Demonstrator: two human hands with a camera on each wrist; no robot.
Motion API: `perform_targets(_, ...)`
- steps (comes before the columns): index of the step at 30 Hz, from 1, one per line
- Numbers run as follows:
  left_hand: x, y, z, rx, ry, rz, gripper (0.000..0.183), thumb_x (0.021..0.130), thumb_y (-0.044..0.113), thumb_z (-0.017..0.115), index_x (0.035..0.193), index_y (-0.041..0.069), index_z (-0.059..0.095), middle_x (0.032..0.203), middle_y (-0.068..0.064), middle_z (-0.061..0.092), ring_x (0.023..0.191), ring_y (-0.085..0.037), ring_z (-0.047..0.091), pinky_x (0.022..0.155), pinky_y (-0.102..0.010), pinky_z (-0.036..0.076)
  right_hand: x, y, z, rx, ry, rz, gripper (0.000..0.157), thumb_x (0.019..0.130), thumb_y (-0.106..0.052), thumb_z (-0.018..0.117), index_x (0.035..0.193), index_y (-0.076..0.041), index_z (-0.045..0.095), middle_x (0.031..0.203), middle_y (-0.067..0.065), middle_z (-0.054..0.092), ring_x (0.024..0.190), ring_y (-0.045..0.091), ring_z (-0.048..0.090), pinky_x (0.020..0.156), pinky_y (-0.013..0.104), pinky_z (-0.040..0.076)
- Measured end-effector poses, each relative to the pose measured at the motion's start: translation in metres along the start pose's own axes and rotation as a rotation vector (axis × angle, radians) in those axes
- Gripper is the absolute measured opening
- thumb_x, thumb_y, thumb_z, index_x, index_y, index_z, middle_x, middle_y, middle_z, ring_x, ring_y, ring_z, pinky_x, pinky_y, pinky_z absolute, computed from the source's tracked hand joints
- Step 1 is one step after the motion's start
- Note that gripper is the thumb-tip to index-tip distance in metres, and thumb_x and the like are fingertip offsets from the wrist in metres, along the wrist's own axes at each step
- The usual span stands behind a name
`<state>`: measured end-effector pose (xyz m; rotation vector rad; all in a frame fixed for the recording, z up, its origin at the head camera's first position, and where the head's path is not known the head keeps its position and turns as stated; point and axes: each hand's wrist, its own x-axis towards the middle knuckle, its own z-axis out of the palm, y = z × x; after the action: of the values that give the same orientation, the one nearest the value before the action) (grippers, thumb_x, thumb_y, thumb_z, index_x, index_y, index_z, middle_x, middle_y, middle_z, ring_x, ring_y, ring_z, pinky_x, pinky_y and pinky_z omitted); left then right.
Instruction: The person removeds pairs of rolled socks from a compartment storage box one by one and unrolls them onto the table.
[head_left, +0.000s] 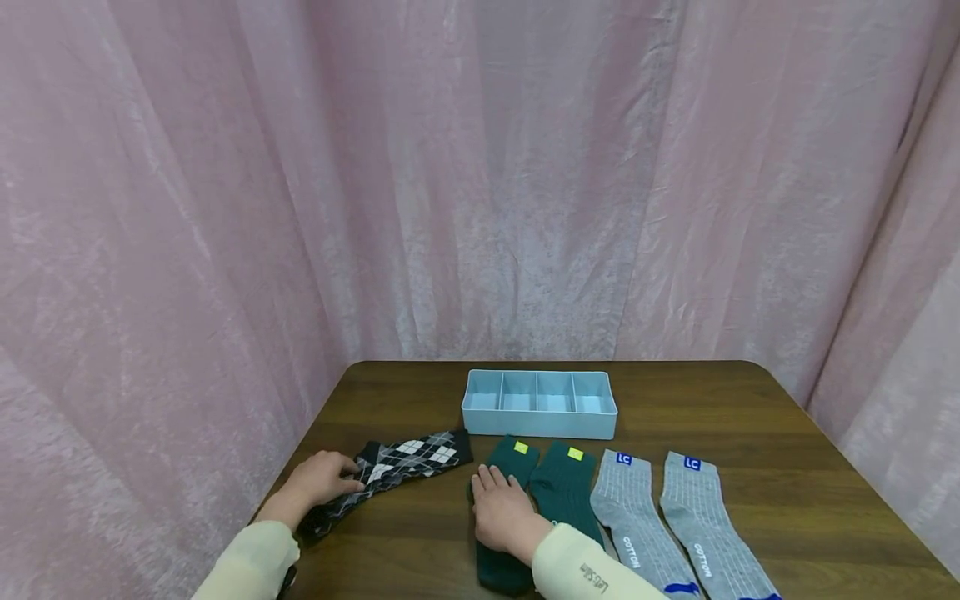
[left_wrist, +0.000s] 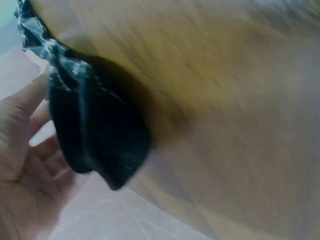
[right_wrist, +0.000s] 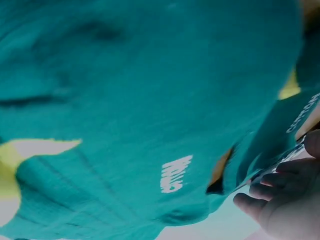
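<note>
My left hand (head_left: 322,479) pinches a black argyle sock (head_left: 420,457) with grey and white diamonds, at the table's left side. In the left wrist view, the dark end of that sock (left_wrist: 102,130) hangs past the fingers and thumb (left_wrist: 27,97). My right hand (head_left: 504,510) rests with extended fingers on the left of two dark green socks (head_left: 504,567). The other green sock (head_left: 566,492) lies beside it, partly under the right sleeve. Green fabric (right_wrist: 150,90) fills most of the right wrist view, with the right hand (right_wrist: 287,205) at its lower right.
A light blue box (head_left: 538,423) with several compartments stands behind the socks. Two grey ribbed socks, a nearer one (head_left: 633,508) and a farther-right one (head_left: 705,517), lie right of the green pair. Pink curtains (head_left: 480,183) hang behind the brown table (head_left: 810,508).
</note>
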<state>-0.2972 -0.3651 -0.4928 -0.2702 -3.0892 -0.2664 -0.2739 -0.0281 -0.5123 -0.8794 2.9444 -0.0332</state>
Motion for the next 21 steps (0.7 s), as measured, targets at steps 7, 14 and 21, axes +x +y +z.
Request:
perform_targets(7, -0.002, -0.008, 0.002, -0.128, -0.064, 0.179, 0.047, 0.082, -0.010, 0.067, 0.128, 0.002, 0.064, 0.143, -0.023, 0.049, 0.127, -0.044, 0.049, 0.095, -0.055, 0.046, -0.001, 0.008, 0.005, 0.026, -0.068, -0.006, 0.050, 0.103, -0.031, 0.049, 0.149, -0.011, 0.044, 0.156, 0.006, 0.037, 0.143, 0.026, 0.033, 0.110, 0.048, 0.035)
perform_targets(14, -0.008, -0.008, -0.002, -0.185, -0.186, 0.175, 0.050, 0.078, -0.011, 0.067, 0.126, 0.003, 0.067, 0.141, -0.024, 0.052, 0.128, -0.046, 0.047, 0.094, -0.052, 0.044, 0.000, 0.008, 0.005, 0.009, -0.089, -0.001, 0.051, 0.104, -0.034, 0.047, 0.151, -0.012, 0.042, 0.158, 0.005, 0.035, 0.144, 0.025, 0.032, 0.112, 0.048, 0.034)
perform_targets(21, -0.012, -0.008, -0.005, -0.192, -0.191, 0.076, 0.046, 0.078, 0.000, 0.078, 0.123, 0.002, 0.068, 0.136, -0.025, 0.054, 0.128, -0.049, 0.045, 0.101, -0.062, 0.038, 0.000, 0.008, 0.004, -0.004, -0.102, -0.009, 0.051, 0.104, -0.034, 0.046, 0.151, -0.013, 0.041, 0.158, 0.004, 0.034, 0.144, 0.024, 0.032, 0.112, 0.046, 0.034)
